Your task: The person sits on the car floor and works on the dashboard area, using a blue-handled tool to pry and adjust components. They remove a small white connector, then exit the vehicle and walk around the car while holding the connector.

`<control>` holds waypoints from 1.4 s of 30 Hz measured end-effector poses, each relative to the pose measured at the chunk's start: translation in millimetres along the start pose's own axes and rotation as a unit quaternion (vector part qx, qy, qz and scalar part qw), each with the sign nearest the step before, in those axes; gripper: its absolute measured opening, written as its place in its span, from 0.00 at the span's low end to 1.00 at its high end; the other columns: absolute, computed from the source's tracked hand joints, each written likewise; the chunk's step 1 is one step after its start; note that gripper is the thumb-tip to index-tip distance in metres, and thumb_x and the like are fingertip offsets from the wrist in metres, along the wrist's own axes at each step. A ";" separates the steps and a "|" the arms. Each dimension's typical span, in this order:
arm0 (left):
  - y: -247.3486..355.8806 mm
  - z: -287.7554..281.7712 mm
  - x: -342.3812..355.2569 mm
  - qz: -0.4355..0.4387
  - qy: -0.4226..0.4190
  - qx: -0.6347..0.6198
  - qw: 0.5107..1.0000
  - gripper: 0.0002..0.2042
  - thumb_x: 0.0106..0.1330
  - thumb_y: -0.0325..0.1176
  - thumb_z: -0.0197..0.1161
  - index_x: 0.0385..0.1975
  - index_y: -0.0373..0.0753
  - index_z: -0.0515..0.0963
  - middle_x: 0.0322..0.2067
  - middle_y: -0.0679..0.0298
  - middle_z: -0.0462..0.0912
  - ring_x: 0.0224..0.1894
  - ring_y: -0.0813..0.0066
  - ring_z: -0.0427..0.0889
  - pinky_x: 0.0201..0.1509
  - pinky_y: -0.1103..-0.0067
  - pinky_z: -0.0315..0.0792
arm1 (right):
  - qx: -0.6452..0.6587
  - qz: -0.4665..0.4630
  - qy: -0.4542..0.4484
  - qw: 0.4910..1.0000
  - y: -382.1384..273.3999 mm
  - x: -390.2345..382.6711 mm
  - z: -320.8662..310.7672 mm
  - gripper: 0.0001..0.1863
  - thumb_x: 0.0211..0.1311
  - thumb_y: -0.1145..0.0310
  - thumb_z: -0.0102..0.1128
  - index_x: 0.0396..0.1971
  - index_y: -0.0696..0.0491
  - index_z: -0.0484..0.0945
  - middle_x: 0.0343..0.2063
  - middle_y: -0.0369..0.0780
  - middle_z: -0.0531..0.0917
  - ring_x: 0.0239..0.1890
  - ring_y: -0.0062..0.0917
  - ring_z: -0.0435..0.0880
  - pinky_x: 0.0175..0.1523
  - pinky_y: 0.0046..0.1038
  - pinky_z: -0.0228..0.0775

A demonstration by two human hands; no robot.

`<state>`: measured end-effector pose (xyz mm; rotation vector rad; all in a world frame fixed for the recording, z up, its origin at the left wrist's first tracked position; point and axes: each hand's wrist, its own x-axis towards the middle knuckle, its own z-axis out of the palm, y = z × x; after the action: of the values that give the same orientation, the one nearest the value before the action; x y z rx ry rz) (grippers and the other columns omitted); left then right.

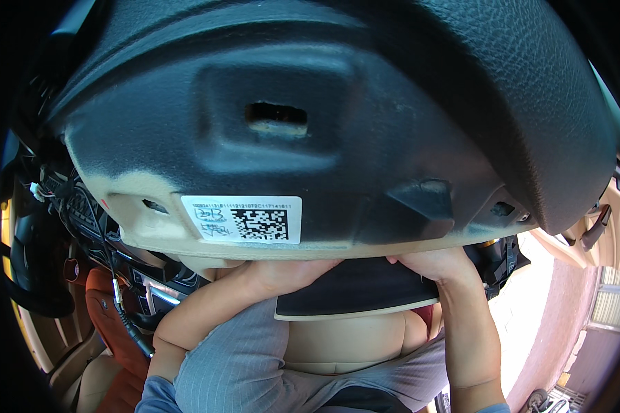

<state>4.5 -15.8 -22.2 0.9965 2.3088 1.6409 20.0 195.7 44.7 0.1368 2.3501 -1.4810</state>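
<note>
A large black, leather-grained dashboard panel (393,131) fills the upper view, close up, with a slot, recesses and beige paint along its lower edge. At that edge my left hand (293,273) is closed on the panel from below, with most fingers hidden behind it. My right hand (437,263) grips farther right along the same edge; its thumb tip shows and the other fingers are hidden. Between and below my hands lies a flat black piece with a pale rim (358,292), above my lap. Whether it joins the panel is hidden.
A white label (241,219) is stuck on the panel. Loose wiring with a connector (131,330) hangs at the left, near a red-brown seat (107,303). Beneath me is a beige seat (344,341). An open car door (596,227) and paved ground (530,323) show at the right.
</note>
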 end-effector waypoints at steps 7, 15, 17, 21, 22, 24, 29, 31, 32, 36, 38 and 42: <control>0.5 0.6 -0.5 -0.011 -0.004 -0.012 1.000 0.10 0.62 0.26 0.67 0.43 0.35 0.82 0.40 0.61 0.85 0.41 0.71 0.83 0.45 0.79 0.77 | -0.021 -0.023 0.008 0.999 4.7 0.3 1.1 0.05 0.58 0.72 0.65 0.31 0.57 0.80 0.21 0.37 0.79 0.25 0.20 0.77 0.29 0.24 0.71; -4.1 1.9 -0.8 0.027 0.002 0.014 1.000 0.10 0.65 0.30 0.64 0.45 0.38 0.80 0.40 0.63 0.82 0.41 0.72 0.81 0.44 0.78 0.76 | -0.018 -0.034 0.001 0.999 9.7 0.6 -0.4 0.11 0.55 0.72 0.67 0.38 0.58 0.81 0.32 0.40 0.82 0.36 0.25 0.80 0.40 0.27 0.74; -3.7 -0.3 -2.8 -0.012 -0.022 0.008 1.000 0.12 0.63 0.28 0.67 0.45 0.36 0.81 0.42 0.61 0.83 0.43 0.71 0.82 0.46 0.78 0.77 | -0.032 -0.065 0.011 0.997 12.8 0.7 0.1 0.12 0.55 0.72 0.68 0.40 0.58 0.81 0.36 0.41 0.82 0.39 0.27 0.80 0.43 0.28 0.74; -4.9 0.6 -3.6 -0.002 -0.017 0.036 0.999 0.11 0.64 0.29 0.65 0.44 0.37 0.80 0.41 0.62 0.83 0.42 0.70 0.82 0.45 0.77 0.76 | -0.060 -0.118 0.029 0.991 19.0 0.0 0.4 0.14 0.55 0.71 0.69 0.42 0.57 0.80 0.39 0.42 0.82 0.41 0.29 0.81 0.46 0.29 0.74; -6.2 1.3 -2.7 0.005 -0.010 0.025 1.000 0.10 0.64 0.30 0.64 0.45 0.38 0.79 0.40 0.62 0.82 0.41 0.70 0.81 0.44 0.77 0.76 | -0.043 -0.116 0.025 0.992 20.3 0.1 0.5 0.14 0.55 0.71 0.69 0.42 0.57 0.80 0.39 0.42 0.82 0.42 0.29 0.81 0.46 0.29 0.74; -8.1 1.6 -1.8 0.011 -0.008 0.016 1.000 0.10 0.65 0.31 0.62 0.45 0.39 0.79 0.39 0.63 0.82 0.41 0.69 0.81 0.43 0.76 0.75 | -0.041 -0.113 0.029 0.992 22.3 0.4 0.7 0.14 0.55 0.71 0.69 0.41 0.57 0.81 0.38 0.42 0.82 0.41 0.30 0.81 0.46 0.29 0.74; -9.4 1.0 -2.0 0.015 -0.020 0.039 0.999 0.10 0.66 0.31 0.61 0.45 0.39 0.79 0.40 0.62 0.82 0.42 0.69 0.81 0.43 0.76 0.75 | -0.037 -0.087 0.024 0.995 22.4 0.7 0.5 0.13 0.55 0.71 0.68 0.40 0.57 0.81 0.38 0.42 0.82 0.41 0.29 0.80 0.44 0.30 0.74; -8.7 1.2 -3.5 0.005 -0.014 0.033 0.999 0.10 0.66 0.31 0.61 0.45 0.39 0.79 0.40 0.62 0.82 0.42 0.68 0.81 0.44 0.75 0.75 | -0.033 -0.077 0.020 0.996 20.3 0.4 0.3 0.12 0.55 0.72 0.68 0.39 0.57 0.81 0.37 0.42 0.82 0.40 0.29 0.80 0.44 0.30 0.74; -8.4 1.2 -4.3 0.001 -0.011 0.029 1.000 0.10 0.67 0.31 0.61 0.45 0.39 0.79 0.40 0.62 0.82 0.42 0.68 0.81 0.44 0.75 0.75 | -0.048 -0.091 0.028 0.994 19.1 0.3 0.1 0.11 0.55 0.72 0.67 0.39 0.57 0.81 0.35 0.42 0.82 0.39 0.28 0.81 0.43 0.30 0.74; -9.0 0.8 -6.4 -0.029 -0.008 0.012 0.999 0.09 0.67 0.31 0.60 0.45 0.38 0.79 0.40 0.61 0.82 0.42 0.68 0.81 0.45 0.76 0.75 | -0.038 -0.023 0.011 0.999 15.5 0.8 -2.6 0.05 0.56 0.73 0.65 0.32 0.57 0.81 0.26 0.40 0.82 0.31 0.25 0.81 0.36 0.27 0.74; -9.1 1.2 -6.5 -0.052 -0.012 0.013 0.998 0.09 0.67 0.31 0.60 0.45 0.38 0.79 0.40 0.61 0.82 0.42 0.68 0.81 0.45 0.75 0.75 | -0.028 0.016 0.011 0.999 14.5 0.5 -2.7 0.03 0.56 0.73 0.64 0.28 0.57 0.80 0.22 0.39 0.81 0.27 0.24 0.80 0.31 0.26 0.73; -7.9 0.1 -5.4 -0.049 -0.001 0.009 0.999 0.09 0.67 0.31 0.61 0.43 0.38 0.79 0.40 0.60 0.82 0.42 0.67 0.81 0.45 0.75 0.76 | -0.016 -0.002 0.070 0.997 12.4 -1.3 2.4 0.05 0.57 0.75 0.62 0.23 0.56 0.79 0.19 0.38 0.80 0.23 0.22 0.79 0.27 0.26 0.71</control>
<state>5.3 -20.4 -30.6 0.8722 2.3357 1.5825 25.1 199.3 33.7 0.2362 2.4841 -1.4799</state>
